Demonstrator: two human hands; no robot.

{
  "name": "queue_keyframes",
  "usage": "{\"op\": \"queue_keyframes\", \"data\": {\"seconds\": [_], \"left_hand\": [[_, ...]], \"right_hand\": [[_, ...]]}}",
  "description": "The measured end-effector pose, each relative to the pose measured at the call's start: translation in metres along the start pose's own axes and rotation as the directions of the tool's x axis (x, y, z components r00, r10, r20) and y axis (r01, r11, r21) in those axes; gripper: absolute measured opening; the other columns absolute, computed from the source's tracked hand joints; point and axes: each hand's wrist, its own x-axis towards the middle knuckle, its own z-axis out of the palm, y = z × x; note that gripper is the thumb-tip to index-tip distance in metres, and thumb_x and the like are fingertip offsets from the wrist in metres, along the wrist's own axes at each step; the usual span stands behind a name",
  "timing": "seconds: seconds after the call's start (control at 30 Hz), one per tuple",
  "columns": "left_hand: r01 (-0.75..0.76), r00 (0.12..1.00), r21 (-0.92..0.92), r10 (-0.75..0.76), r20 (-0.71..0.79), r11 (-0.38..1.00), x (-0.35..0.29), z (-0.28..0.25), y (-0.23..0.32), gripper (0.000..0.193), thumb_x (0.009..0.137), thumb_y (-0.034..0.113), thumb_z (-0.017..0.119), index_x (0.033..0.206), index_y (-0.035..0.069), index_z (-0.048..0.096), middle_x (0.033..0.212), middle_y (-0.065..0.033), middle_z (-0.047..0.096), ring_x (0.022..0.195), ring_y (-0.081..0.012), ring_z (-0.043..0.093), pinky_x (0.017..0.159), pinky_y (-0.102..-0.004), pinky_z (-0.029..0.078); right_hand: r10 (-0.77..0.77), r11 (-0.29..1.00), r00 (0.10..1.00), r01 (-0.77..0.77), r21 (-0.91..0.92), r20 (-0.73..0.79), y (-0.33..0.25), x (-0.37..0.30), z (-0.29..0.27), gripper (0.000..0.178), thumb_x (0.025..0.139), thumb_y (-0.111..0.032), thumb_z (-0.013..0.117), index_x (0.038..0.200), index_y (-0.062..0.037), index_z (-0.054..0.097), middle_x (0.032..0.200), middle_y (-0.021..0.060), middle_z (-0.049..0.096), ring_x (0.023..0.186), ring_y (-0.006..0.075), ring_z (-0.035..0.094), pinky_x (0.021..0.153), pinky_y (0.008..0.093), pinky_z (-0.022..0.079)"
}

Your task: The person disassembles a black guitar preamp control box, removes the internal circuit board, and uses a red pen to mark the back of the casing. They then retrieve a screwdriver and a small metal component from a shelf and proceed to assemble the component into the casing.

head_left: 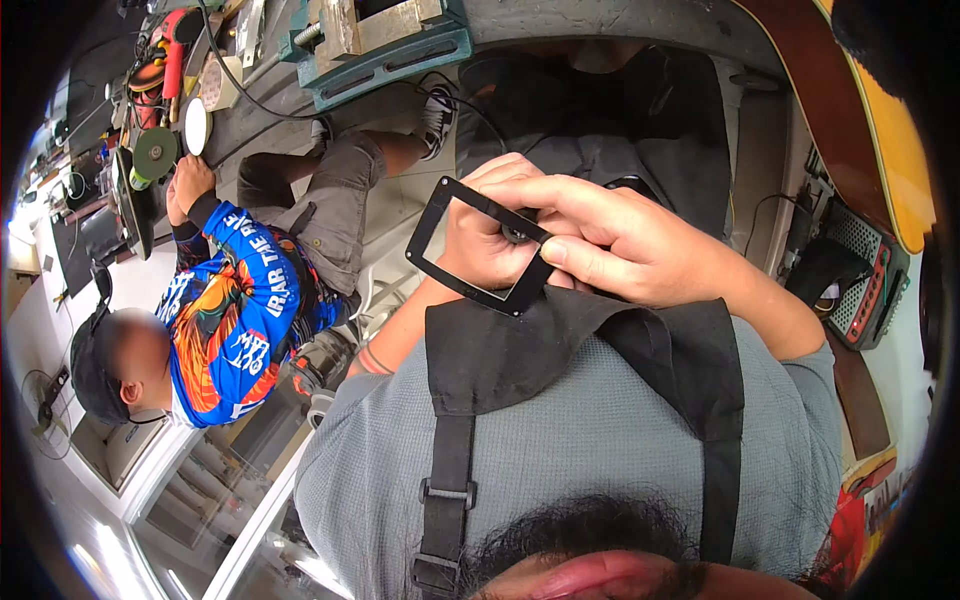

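A flat black rectangular frame (pixel 531 281) with a large window and small holes at its corners is tilted in front of my apron. My right hand (pixel 625 235) pinches its right end between thumb and fingers. Behind the frame is my left hand (pixel 478 245), seen partly through the window, with its fingers curled. A small dark round thing (pixel 516 229) shows between the two hands; its kind cannot be made out. Whether the window is bare or has a clear pane is unclear. A black apron (pixel 510 350) covers my chest.
A teal bench vise (pixel 390 70) sits on the grey workbench (pixel 560 20) ahead. At left a co-worker in a blue patterned shirt (pixel 240 310) has hands near a green disc (pixel 155 153) and a white disc (pixel 198 125). A perforated metal box (pixel 860 270) stands at right.
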Motion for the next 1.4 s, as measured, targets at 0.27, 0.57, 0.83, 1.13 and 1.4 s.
{"op": "queue_keyframes", "data": {"seconds": [0.27,0.57,0.83,1.13,1.4], "left_hand": [[-0.018,1.0,-0.009,0.018,0.003,1.0,0.0012,-0.0009,-0.0004,0.029,0.072,0.018,0.09,0.09,0.002,0.075,0.078,-0.009,0.067,0.07,-0.0295,0.064,0.064,-0.0406,0.048],[-0.033,0.999,-0.013,0.033,-0.011,0.999,-0.0001,-0.0006,-0.0029,0.029,0.072,0.019,0.092,0.089,0.002,0.074,0.078,-0.0094,0.067,0.07,-0.0294,0.065,0.065,-0.0404,0.049],[-0.024,0.999,-0.016,0.023,-0.035,1.0,-0.0001,0.0007,-0.0029,0.028,0.072,0.017,0.09,0.087,0.002,0.073,0.078,-0.0092,0.067,0.07,-0.0289,0.065,0.064,-0.0399,0.048],[-0.029,0.999,-0.011,0.028,-0.038,1.0,-0.0012,0.0005,-0.0045,0.027,0.073,0.018,0.089,0.086,0.002,0.072,0.078,-0.0099,0.068,0.069,-0.0293,0.065,0.063,-0.04,0.049],[-0.047,0.999,-0.01,0.047,-0.011,0.999,-0.0003,-0.0017,-0.0051,0.03,0.072,0.02,0.092,0.086,0.002,0.073,0.077,-0.0098,0.067,0.07,-0.0294,0.065,0.064,-0.0404,0.049]], "right_hand": [[0.116,0.993,0.992,-0.117,0.024,0.041,-0.0065,0.0007,-0.0037,0.056,0.115,-0.007,0.055,0.17,-0.003,0.043,0.091,0.0034,0.069,0.079,0.0116,0.064,0.077,0.0297,0.053],[0.119,0.993,0.992,-0.12,0.023,0.04,-0.0047,0.0001,-0.0036,0.056,0.115,-0.006,0.055,0.17,-0.0029,0.043,0.092,0.0034,0.07,0.081,0.0117,0.065,0.078,0.0299,0.054],[0.09,0.995,0.996,-0.091,0.04,0.026,-0.0042,0.0014,-0.0017,0.056,0.114,-0.006,0.055,0.169,-0.0035,0.044,0.092,0.0034,0.07,0.08,0.0116,0.065,0.078,0.0299,0.054],[0.092,0.996,0.996,-0.092,0.009,0.021,-0.0006,0.0006,-0.0016,0.056,0.115,-0.009,0.055,0.17,-0.0041,0.044,0.09,0.0021,0.066,0.081,0.0115,0.066,0.078,0.0293,0.054],[0.129,0.991,0.991,-0.131,0.036,0.042,-0.0071,0.0022,-0.0035,0.056,0.115,-0.007,0.055,0.17,-0.0037,0.044,0.092,0.0026,0.068,0.081,0.0112,0.066,0.078,0.0294,0.055]]}}
